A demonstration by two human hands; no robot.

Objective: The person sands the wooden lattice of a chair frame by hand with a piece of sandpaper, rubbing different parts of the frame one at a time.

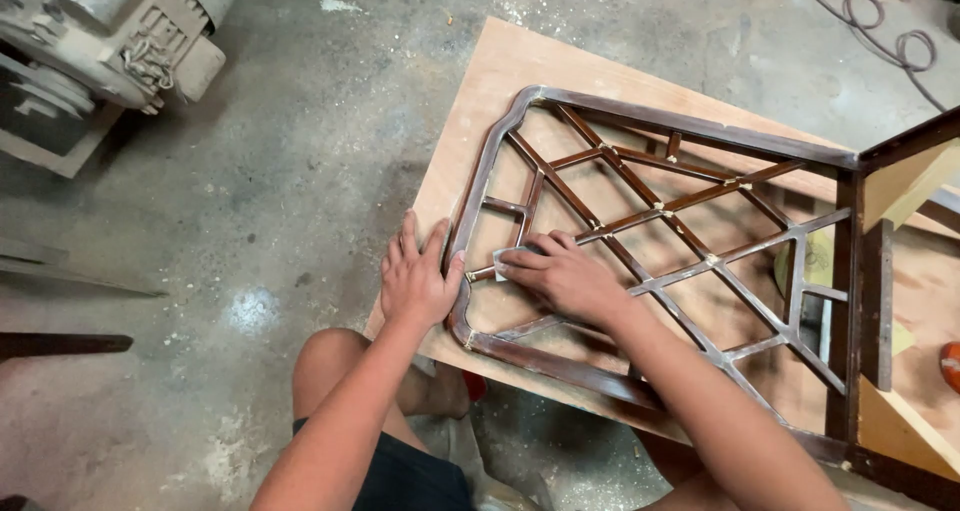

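Observation:
A dark brown wooden lattice frame (690,131) with crossing slats lies flat on a plywood board (500,71). My left hand (415,276) rests flat with fingers spread on the board, its thumb against the frame's curved left end. My right hand (565,271) lies inside the lattice and presses a small grey piece of sandpaper (506,261) against a short slat near the left end. Pale filler marks show at the slat joints.
A dusty electric motor (110,31) sits on the concrete floor at the top left. A cable (890,31) coils at the top right. Dark and pale wooden parts (900,181) stand at the right edge. My bare knees are under the board.

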